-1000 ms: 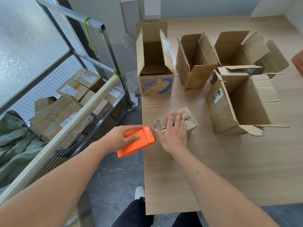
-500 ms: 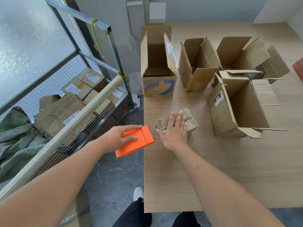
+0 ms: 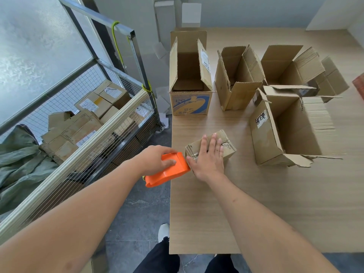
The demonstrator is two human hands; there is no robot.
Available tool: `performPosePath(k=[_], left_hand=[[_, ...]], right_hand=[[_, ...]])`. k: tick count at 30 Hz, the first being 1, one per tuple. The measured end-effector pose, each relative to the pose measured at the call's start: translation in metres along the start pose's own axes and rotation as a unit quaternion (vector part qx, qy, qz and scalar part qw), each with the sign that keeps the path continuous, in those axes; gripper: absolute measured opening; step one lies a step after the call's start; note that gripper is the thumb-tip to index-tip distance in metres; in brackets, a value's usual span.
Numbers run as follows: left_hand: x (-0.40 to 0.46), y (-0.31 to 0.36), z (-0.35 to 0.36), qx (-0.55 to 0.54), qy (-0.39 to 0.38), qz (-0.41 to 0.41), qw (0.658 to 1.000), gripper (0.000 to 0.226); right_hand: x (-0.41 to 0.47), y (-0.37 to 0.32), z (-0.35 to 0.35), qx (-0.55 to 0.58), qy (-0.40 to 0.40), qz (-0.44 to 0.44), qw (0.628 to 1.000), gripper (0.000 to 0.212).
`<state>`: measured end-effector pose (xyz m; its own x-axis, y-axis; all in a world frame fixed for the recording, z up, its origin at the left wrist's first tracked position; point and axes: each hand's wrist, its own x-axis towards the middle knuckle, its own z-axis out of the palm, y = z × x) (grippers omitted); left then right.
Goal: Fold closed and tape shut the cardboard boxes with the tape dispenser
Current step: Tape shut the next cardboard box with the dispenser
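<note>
- Near table's [image 3: 256, 203] L edge: small closed box [image 3: 226, 142], long axis running 8-to-2 o'clock.
- R hand [image 3: 208, 160] flat on top, fingers spread, pressing flaps down.
- L hand [image 3: 155, 159] wraps orange tape dispenser [image 3: 167, 172]; its front end meets box's 8 o'clock end, beside R thumb.
- Judged: tape run goes toward 2 o'clock along seam; R hand sits in that path.
- Open boxes stand 12 to 3 o'clock, untaped.
</note>
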<state>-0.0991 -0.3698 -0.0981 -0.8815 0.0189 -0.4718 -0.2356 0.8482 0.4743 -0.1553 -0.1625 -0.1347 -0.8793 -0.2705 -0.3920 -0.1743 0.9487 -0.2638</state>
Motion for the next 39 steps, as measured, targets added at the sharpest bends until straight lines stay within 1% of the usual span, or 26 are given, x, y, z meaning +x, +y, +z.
performPosePath(k=[4,11,15,28,39], left_hand=[[0.014,0.022,-0.001,0.034,0.008,-0.011,0.999,0.051],[0.022,0.034,-0.006,0.037,0.000,-0.039,0.999,0.051],[0.030,0.037,-0.012,0.033,-0.018,-0.054,0.998,0.050],[0.039,0.022,-0.008,-0.033,-0.038,-0.080,0.996,0.046],[0.034,0.019,0.000,-0.073,-0.030,-0.097,0.992,0.043]], right_hand=[[0.000,0.000,0.004,-0.015,0.017,-0.008,1.000,0.098],[0.001,-0.002,0.011,-0.040,0.031,-0.018,0.999,0.095],[0.002,-0.001,0.012,-0.051,0.035,-0.026,0.998,0.095],[0.005,0.004,0.017,-0.054,0.041,-0.028,0.997,0.094],[0.004,0.003,0.015,-0.053,0.038,-0.034,0.997,0.094]])
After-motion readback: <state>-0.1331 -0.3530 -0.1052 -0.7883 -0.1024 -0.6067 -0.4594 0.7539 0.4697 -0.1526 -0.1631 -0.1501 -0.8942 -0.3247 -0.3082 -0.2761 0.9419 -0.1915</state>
